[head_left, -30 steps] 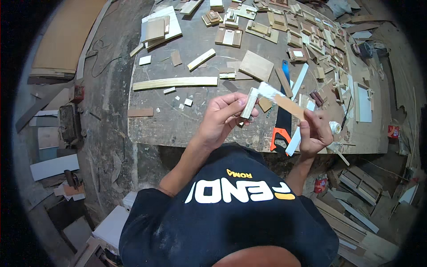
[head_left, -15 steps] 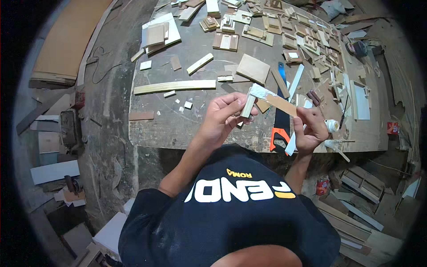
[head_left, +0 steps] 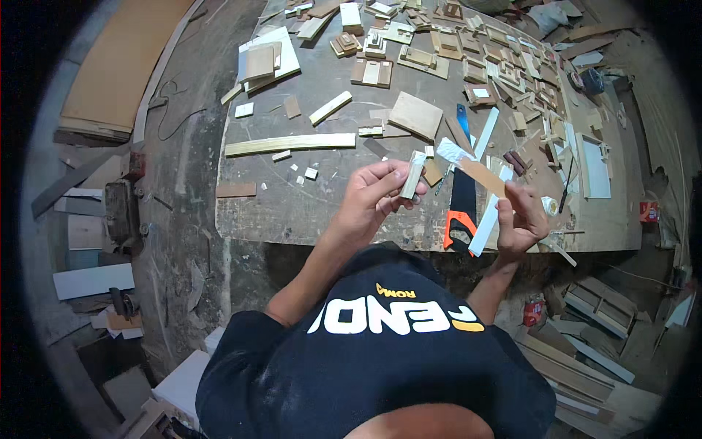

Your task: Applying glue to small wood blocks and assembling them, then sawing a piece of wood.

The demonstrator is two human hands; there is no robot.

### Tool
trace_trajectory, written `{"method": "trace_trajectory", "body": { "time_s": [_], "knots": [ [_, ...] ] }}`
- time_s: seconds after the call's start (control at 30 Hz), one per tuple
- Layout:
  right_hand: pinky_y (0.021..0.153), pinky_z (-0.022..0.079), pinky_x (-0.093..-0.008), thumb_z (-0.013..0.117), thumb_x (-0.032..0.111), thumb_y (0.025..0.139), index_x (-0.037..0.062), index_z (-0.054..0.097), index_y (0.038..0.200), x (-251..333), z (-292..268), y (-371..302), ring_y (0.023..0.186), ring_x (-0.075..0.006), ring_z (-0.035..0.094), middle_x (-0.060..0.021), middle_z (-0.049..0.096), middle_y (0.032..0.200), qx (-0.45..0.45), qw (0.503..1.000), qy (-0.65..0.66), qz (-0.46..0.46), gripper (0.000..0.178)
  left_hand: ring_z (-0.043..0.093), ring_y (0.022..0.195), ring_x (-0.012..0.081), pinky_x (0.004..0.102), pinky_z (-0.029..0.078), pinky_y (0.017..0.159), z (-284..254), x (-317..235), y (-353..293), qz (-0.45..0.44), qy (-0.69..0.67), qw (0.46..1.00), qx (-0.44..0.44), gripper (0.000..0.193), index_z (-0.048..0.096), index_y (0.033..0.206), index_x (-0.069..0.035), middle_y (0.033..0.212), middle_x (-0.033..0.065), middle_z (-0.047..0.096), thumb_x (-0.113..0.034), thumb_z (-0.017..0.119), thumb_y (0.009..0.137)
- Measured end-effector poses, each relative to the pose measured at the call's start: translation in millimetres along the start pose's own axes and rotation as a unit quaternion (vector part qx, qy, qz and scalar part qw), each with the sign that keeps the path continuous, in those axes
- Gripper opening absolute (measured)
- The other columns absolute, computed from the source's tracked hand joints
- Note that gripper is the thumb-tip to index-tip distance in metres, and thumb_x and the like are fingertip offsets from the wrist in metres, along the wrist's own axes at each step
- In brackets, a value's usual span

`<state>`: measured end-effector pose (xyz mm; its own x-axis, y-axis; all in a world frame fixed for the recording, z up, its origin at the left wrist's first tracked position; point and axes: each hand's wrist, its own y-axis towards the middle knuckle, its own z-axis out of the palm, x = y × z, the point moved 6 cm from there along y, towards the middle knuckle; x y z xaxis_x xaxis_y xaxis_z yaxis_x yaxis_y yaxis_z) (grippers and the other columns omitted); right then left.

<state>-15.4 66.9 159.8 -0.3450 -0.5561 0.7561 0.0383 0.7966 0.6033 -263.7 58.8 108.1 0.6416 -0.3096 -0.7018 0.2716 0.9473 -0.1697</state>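
Between the thumb and fingers of my left hand is a small wood block, held upright with white on its top end. My right hand pinches the lower end of a thin brown strip of wood. White paste, which looks like glue, coats the strip's far end. A small gap separates the coated end from the block. Below the strip lies a handsaw with an orange and black handle, beside a long white strip.
A long pale batten and a square board lie on the workbench. Many small stacked wood assemblies cover its far side. By my right hand stands a small white jar. Offcuts litter the floor.
The brown strip's coated end has come away from the block, as my right hand moved slightly right and nearer. My left hand keeps its hold and has shifted little.
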Motion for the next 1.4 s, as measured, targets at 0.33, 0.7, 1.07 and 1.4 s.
{"method": "trace_trajectory", "body": {
  "time_s": [0.33,0.7,1.07,1.4],
  "knots": [
    [0.062,0.046,-0.0215,0.071,-0.006,0.074,-0.0013,0.073,0.103,-9,-24,-10,0.069,-0.0122,0.060,-0.0067,0.063,0.080,0.015,1.000,-0.010,0.016,0.029,0.065,0.075,0.0123,0.0238,0.053,0.068,22,28,7,-0.013,-0.009,1.000,-0.012,0.029,0.062,0.110,0.004,0.090,0.0106,0.070,-0.021,0.057,0.098],
    [0.061,0.047,-0.0221,0.072,-0.005,0.075,-0.0033,0.072,0.102,-8,-47,-13,0.070,-0.0127,0.061,-0.0081,0.065,0.083,0.001,1.000,0.015,-0.017,0.027,0.066,0.076,0.0124,0.0240,0.054,0.070,51,39,12,-0.012,0.002,1.000,0.019,0.030,0.061,0.112,0.004,0.091,0.0093,0.069,-0.023,0.056,0.099],
    [0.056,0.045,-0.0224,0.072,-0.002,0.075,-0.0001,0.073,0.102,-5,-67,-21,0.066,-0.0118,0.058,-0.0064,0.063,0.079,-0.030,0.999,0.009,-0.024,0.027,0.066,0.081,0.0137,0.0270,0.053,0.072,65,47,10,-0.016,-0.009,0.998,0.053,0.022,0.063,0.107,0.000,0.093,0.0112,0.070,-0.019,0.057,0.099],
    [0.060,0.046,-0.0225,0.069,-0.007,0.074,-0.0036,0.072,0.100,-11,-63,-24,0.068,-0.0124,0.059,-0.0075,0.062,0.081,-0.048,0.997,0.064,0.017,0.027,0.066,0.080,0.0145,0.0277,0.053,0.073,56,52,16,-0.028,-0.007,0.999,0.024,0.020,0.063,0.104,0.000,0.093,0.0109,0.071,-0.019,0.056,0.099]
  ]
}}
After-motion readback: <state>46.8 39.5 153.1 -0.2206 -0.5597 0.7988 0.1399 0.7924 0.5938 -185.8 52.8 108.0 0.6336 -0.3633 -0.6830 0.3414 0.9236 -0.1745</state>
